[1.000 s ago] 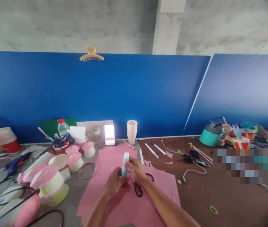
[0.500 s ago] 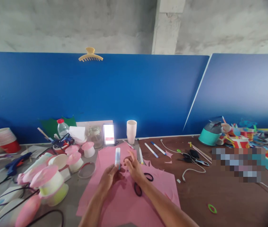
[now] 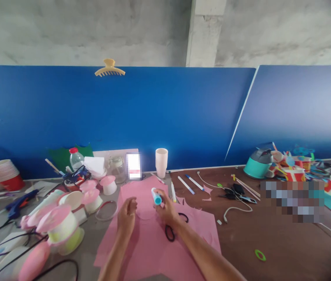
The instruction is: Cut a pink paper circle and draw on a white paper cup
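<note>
In my right hand [image 3: 167, 208] is a glue stick [image 3: 156, 196], white with a light blue end tilted toward me. Its other end points away. My left hand [image 3: 127, 214] hovers at the left with its fingers curled in; whatever they may hold is hidden. Between the hands a rounded pink paper piece [image 3: 145, 212] lies on the large pink paper sheet [image 3: 159, 249]. Black-handled scissors [image 3: 170, 233] rest on the sheet under my right forearm, their blades out of sight.
White paper cups [image 3: 161, 162] stand stacked at the back. Pink-and-white cup pieces [image 3: 58, 224] and a glue gun [image 3: 17, 205] crowd the left. Markers [image 3: 186, 185], a white cable [image 3: 238, 208] and a green ring [image 3: 260, 255] lie to the right. A teal container [image 3: 257, 166] stands farther right.
The glue stick has passed from my left hand to my right and tipped from upright, blue end toward me. My left hand has drawn away leftward, exposing the rounded pink piece.
</note>
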### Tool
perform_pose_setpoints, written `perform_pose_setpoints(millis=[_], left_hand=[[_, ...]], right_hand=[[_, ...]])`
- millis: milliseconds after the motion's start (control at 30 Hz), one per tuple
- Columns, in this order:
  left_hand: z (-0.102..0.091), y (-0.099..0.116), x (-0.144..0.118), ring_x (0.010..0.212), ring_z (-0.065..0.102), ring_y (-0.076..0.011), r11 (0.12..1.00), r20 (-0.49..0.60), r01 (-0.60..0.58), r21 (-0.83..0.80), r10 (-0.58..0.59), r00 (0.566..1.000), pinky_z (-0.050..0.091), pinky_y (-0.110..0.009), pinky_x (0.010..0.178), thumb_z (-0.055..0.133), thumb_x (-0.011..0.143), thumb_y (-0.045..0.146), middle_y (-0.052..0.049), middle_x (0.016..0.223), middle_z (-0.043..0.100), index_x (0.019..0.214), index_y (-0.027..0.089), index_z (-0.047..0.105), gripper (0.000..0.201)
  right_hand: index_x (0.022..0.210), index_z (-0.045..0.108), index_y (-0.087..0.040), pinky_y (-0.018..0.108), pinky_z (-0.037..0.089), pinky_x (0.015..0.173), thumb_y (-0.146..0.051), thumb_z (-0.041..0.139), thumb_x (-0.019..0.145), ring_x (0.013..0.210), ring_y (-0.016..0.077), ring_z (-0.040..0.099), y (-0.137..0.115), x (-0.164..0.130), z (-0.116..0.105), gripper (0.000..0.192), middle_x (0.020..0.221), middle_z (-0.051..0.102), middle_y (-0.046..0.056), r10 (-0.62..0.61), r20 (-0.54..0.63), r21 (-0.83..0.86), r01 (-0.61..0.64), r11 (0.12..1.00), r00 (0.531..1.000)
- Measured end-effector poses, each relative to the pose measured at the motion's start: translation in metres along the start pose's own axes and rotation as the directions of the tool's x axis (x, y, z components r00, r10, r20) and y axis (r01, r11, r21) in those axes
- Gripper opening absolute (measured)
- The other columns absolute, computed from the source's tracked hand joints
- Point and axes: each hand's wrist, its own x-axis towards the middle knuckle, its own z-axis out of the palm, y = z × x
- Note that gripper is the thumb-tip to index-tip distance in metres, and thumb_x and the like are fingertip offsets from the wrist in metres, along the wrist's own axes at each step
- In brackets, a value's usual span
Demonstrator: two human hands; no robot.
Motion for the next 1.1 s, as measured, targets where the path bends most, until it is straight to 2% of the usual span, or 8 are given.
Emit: perform_pose_setpoints(millis=[67,133,200,333,467,667,833,1100], left_hand=[[-0.002,-0.007,0.004,0.097,0.069,-0.0289,0.987,-0.034,-0.089,0.132,0.094,0.995,0.051,-0.038,0.089,0.054,0.085,0.043,-0.010,0.099,0.076,0.095,0.022,0.071,0.029],[0.000,-0.014,0.004,0.108,0.066,-0.0318,0.946,0.061,-0.157,0.284,0.145,0.987,0.047,-0.044,0.099,0.051,0.085,0.035,-0.013,0.109,0.075,0.099,0.021,0.072,0.029],[0.004,-0.017,-0.001,0.117,0.062,-0.0344,0.887,0.166,-0.206,0.412,0.150,0.975,0.038,-0.050,0.110,0.052,0.085,0.031,-0.013,0.115,0.075,0.103,0.022,0.073,0.029],[0.009,-0.013,-0.011,0.140,0.043,-0.0406,0.785,0.301,-0.243,0.570,0.075,0.951,0.011,-0.060,0.120,0.060,0.083,0.032,-0.014,0.134,0.067,0.124,0.022,0.067,0.042],[0.009,-0.005,-0.015,0.147,0.033,-0.0402,0.651,0.388,-0.267,0.710,-0.046,0.921,0.007,-0.062,0.121,0.055,0.087,0.035,-0.017,0.147,0.057,0.144,0.015,0.051,0.060],[0.010,-0.002,-0.016,0.150,0.030,-0.0357,0.556,0.382,-0.264,0.788,-0.105,0.918,0.011,-0.059,0.123,0.051,0.090,0.035,-0.014,0.156,0.048,0.150,0.016,0.044,0.063],[0.009,-0.002,-0.015,0.149,0.032,-0.0376,0.553,0.423,-0.299,0.778,-0.108,0.900,0.013,-0.063,0.121,0.054,0.089,0.037,-0.015,0.156,0.047,0.151,0.015,0.042,0.067],[0.008,-0.005,-0.015,0.146,0.036,-0.0383,0.575,0.421,-0.298,0.762,-0.090,0.903,0.015,-0.067,0.119,0.053,0.090,0.036,-0.016,0.153,0.051,0.145,0.015,0.049,0.059]], right_hand=[[0.108,0.064,-0.020,0.025,0.044,0.050,-0.039,0.054,0.090,0.051,0.0136,0.050,0.000,0.003,0.000,0.028,0.061,0.058,-0.003,0.088,-0.022,0.104,-0.086,0.991,0.996],[0.097,0.064,-0.020,0.024,0.039,0.046,-0.050,0.051,0.092,0.044,0.0115,0.042,-0.001,0.005,-0.002,0.033,0.051,0.047,-0.007,0.152,-0.047,0.169,-0.142,0.975,0.987],[0.086,0.064,-0.019,0.024,0.038,0.046,-0.057,0.052,0.091,0.045,0.0110,0.040,-0.001,0.007,-0.002,0.040,0.050,0.046,-0.006,0.170,-0.076,0.175,-0.155,0.972,0.982],[0.076,0.063,-0.020,0.026,0.040,0.050,-0.060,0.056,0.088,0.052,0.0130,0.046,0.000,0.006,0.001,0.042,0.057,0.052,-0.002,0.173,-0.083,0.150,-0.159,0.976,0.982],[0.085,0.065,-0.020,0.027,0.043,0.055,-0.046,0.060,0.087,0.059,0.0160,0.055,-0.001,0.000,0.007,0.026,0.065,0.061,0.000,0.165,-0.049,0.074,-0.161,0.984,0.985],[0.081,0.064,-0.019,0.028,0.041,0.060,-0.031,0.062,0.082,0.059,0.0158,0.057,-0.002,-0.006,0.009,0.012,0.064,0.063,-0.001,0.116,-0.003,-0.077,-0.116,0.990,0.993],[0.075,0.058,-0.021,0.027,0.040,0.056,-0.028,0.058,0.086,0.055,0.0155,0.056,0.002,-0.005,0.008,0.013,0.060,0.062,-0.001,0.122,-0.011,-0.153,-0.122,0.981,0.992],[0.077,0.056,-0.022,0.028,0.044,0.061,-0.027,0.057,0.089,0.059,0.0165,0.059,0.005,-0.006,0.009,0.013,0.064,0.063,-0.001,0.078,0.069,-0.294,-0.055,0.954,0.995]])
